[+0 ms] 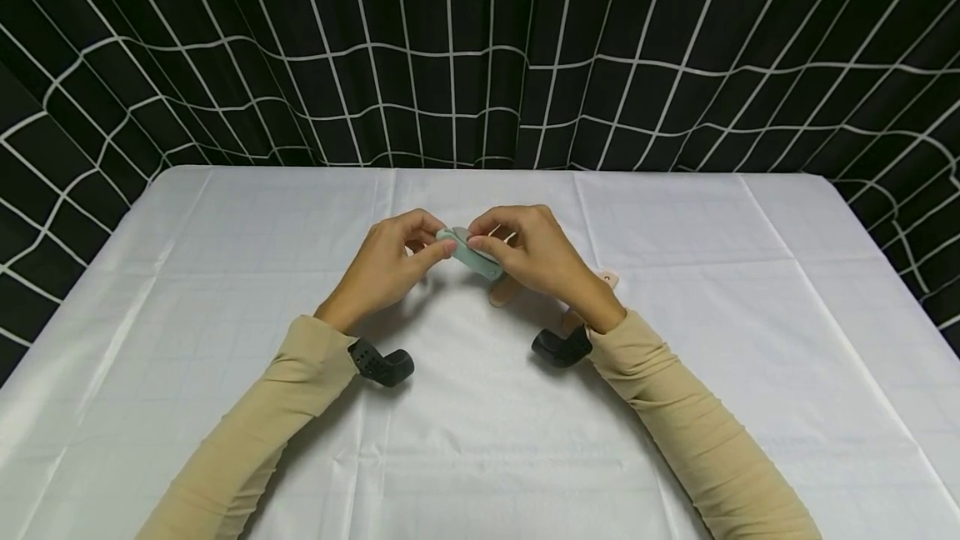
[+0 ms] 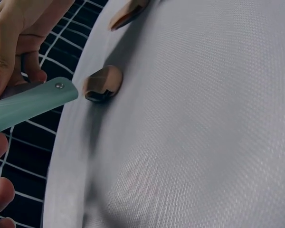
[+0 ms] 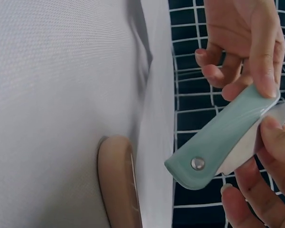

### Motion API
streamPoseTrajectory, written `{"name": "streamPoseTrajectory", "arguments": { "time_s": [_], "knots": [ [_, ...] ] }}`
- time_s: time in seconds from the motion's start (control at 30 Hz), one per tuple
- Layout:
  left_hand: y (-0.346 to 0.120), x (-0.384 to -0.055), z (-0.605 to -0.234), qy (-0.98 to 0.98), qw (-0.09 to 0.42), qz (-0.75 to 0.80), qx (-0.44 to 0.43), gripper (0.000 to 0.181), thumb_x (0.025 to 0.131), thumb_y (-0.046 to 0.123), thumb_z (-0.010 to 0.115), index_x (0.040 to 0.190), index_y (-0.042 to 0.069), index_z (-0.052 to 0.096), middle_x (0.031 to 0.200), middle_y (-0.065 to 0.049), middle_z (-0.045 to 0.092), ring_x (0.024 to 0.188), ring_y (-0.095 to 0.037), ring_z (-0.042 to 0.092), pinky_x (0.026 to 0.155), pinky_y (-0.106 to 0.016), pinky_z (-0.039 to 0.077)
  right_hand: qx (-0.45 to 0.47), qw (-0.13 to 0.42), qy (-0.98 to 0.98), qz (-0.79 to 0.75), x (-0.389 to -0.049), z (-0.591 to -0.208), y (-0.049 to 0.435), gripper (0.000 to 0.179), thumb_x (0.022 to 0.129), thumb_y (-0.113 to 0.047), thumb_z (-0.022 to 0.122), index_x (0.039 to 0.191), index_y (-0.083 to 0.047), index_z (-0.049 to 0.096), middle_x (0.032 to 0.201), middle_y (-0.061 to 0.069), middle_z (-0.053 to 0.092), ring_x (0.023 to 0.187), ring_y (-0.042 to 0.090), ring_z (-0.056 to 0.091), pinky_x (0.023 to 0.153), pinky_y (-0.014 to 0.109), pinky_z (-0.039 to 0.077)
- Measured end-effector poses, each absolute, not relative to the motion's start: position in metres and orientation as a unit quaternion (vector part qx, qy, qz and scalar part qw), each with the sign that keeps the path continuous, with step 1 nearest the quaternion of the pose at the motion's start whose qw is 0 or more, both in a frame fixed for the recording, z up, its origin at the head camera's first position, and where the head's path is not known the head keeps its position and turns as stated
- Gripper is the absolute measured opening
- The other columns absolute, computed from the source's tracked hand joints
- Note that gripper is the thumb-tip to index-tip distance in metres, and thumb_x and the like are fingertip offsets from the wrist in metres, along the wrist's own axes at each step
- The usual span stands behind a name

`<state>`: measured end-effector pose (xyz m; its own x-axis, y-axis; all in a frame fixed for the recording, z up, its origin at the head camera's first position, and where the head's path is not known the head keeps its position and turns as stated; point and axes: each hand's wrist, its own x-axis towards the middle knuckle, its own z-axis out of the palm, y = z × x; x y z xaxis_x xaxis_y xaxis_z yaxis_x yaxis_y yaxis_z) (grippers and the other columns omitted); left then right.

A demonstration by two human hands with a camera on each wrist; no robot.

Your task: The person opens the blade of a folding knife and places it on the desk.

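Over the middle of the table, both hands hold a mint-green folding knife (image 3: 223,133). My left hand (image 1: 393,252) pinches one end of its handle between thumb and fingers. The thumb and forefinger of my right hand (image 1: 536,248) grip the pale blade (image 3: 244,147), which shows along the handle's side, partly out. A round metal rivet (image 3: 197,164) marks the handle's other end, pointing down towards the tabletop. Beneath the right hand lies a tan, rounded piece (image 1: 506,292) on the cloth. Another tan piece (image 1: 607,278) with a small hole shows beside the right wrist, partly hidden by it.
A white cloth (image 1: 465,440) with creases covers the table. Behind it hangs a black curtain (image 1: 420,48) with white grid lines. Dark wrist camera mounts (image 1: 384,363) stick out inward from both tan sleeves.
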<state>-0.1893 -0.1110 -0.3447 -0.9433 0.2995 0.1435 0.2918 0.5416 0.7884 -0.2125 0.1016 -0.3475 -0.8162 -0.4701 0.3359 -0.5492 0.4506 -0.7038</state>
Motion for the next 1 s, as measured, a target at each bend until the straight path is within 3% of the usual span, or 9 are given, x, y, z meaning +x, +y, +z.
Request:
{"name": "streamPoseTrajectory", "arguments": {
  "time_s": [0.2,0.47,0.6,0.83,1.0],
  "knots": [
    [-0.111,-0.1884,-0.3424,0.878,0.007,0.45,0.163,0.019,0.096,0.027,0.066,0.106,0.01,0.066,0.095,-0.011,0.076,0.092,-0.021,0.066,0.082,-0.036,0.045,0.295,0.062,-0.852,0.428,-0.2124,-0.3453,0.1016,0.009,0.09,-0.01,0.072,0.095,-0.003,0.075,0.091,0.009,0.075,0.079,0.019,0.069,0.065,0.03,0.055],
    [-0.1131,-0.1862,-0.3423,0.88,-0.001,0.452,0.149,0.019,0.096,0.027,0.067,0.108,0.012,0.067,0.096,-0.006,0.076,0.095,-0.02,0.068,0.081,-0.035,0.047,0.272,0.015,-0.854,0.443,-0.212,-0.3453,0.1004,0.015,0.093,-0.018,0.071,0.102,-0.006,0.074,0.1,0.008,0.075,0.08,0.019,0.069,0.069,0.031,0.056],
    [-0.1135,-0.1858,-0.3428,0.877,0.004,0.457,0.148,0.019,0.096,0.028,0.065,0.108,0.013,0.067,0.097,-0.005,0.076,0.095,-0.019,0.067,0.081,-0.035,0.047,0.285,0.017,-0.85,0.443,-0.2117,-0.3462,0.0998,0.019,0.092,-0.019,0.072,0.106,-0.007,0.075,0.103,0.007,0.075,0.081,0.018,0.069,0.069,0.029,0.055],
    [-0.1111,-0.1845,-0.3403,0.872,0.023,0.463,0.155,0.021,0.096,0.03,0.064,0.109,0.015,0.066,0.096,-0.002,0.076,0.099,-0.019,0.067,0.085,-0.037,0.047,0.301,0.029,-0.848,0.434,-0.2114,-0.346,0.0989,0.015,0.092,-0.016,0.071,0.101,-0.006,0.075,0.097,0.008,0.076,0.074,0.022,0.07,0.062,0.024,0.05],
    [-0.1095,-0.1847,-0.3398,0.879,0.02,0.45,0.16,0.022,0.095,0.03,0.067,0.11,0.014,0.069,0.093,-0.007,0.077,0.1,-0.02,0.069,0.086,-0.039,0.048,0.311,0.027,-0.847,0.43,-0.2117,-0.3464,0.0989,0.012,0.092,-0.014,0.071,0.099,-0.004,0.075,0.093,0.008,0.076,0.076,0.022,0.07,0.062,0.026,0.052]
  ]
}}
